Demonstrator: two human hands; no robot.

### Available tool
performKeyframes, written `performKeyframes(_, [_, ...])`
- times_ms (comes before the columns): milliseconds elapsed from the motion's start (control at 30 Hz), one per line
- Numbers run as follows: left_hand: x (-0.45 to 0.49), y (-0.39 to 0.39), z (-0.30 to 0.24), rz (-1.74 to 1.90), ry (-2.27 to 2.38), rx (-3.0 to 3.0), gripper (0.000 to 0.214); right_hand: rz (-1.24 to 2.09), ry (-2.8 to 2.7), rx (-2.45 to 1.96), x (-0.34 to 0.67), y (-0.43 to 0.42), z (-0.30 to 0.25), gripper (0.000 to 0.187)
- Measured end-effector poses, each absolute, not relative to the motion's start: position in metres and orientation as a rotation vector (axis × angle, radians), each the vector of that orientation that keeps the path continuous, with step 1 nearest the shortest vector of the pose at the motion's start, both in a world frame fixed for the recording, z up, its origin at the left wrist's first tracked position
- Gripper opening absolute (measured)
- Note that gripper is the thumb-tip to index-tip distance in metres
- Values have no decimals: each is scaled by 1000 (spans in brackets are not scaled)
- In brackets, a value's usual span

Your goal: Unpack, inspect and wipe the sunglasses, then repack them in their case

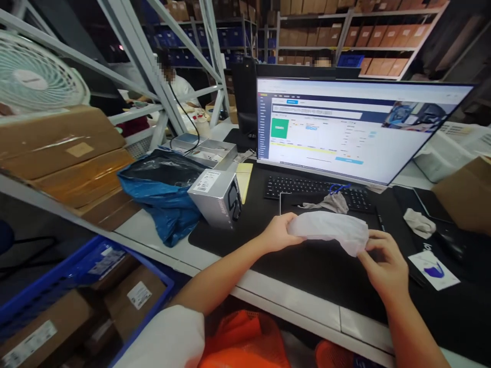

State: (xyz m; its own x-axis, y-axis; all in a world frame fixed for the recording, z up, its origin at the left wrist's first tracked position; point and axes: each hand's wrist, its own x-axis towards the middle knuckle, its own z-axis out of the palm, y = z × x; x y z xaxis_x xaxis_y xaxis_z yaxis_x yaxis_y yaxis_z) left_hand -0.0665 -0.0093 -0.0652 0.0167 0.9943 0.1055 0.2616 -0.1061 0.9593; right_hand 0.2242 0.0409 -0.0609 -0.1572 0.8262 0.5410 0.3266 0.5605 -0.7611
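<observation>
Between my two hands is a long, slightly curved thing in a thin white translucent wrapper (pixel 330 229), held above the black desk mat. What the wrapper contains cannot be seen. My left hand (pixel 282 232) grips its left end, thumb and fingers closed. At the other end, my right hand (pixel 385 258) pinches the drooping corner. Just beyond the wrapper lie a grey crumpled cloth or glove (pixel 337 203) and a black keyboard (pixel 276 187). A silver box (pixel 215 199) with a label on top stands left of my left hand.
A blue plastic bag (pixel 164 199) sits beside the silver box. The monitor (pixel 318 133) rises behind the keyboard. On the right are a mouse (pixel 448 245), a white card (pixel 433 269) and a cardboard box (pixel 468 194). A blue crate (pixel 164 283) with boxes stands lower left.
</observation>
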Motion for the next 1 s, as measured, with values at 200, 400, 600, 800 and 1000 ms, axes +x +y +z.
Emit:
performKeyframes(200, [-68, -10, -61, 1118, 1312, 1585, 49, 463, -1972, -991, 228, 50, -66, 26])
performKeyframes(400, [-64, -11, -63, 1145, 1209, 1447, 59, 709, -2006, -1035, 227, 50, -65, 37])
performKeyframes(600, [-54, -8, -66, 1537, 986, 1097, 69, 897, -1783, -1063, 219, 46, -71, 37])
performKeyframes(800, [-47, -12, -62, 1793, 1233, 1231, 36, 1023, -1500, -975, 209, 48, -85, 34])
performKeyframes(1000, [-80, 5, -60, 1817, 1564, 1290, 32, 1073, -988, -819, 218, 60, -59, 26])
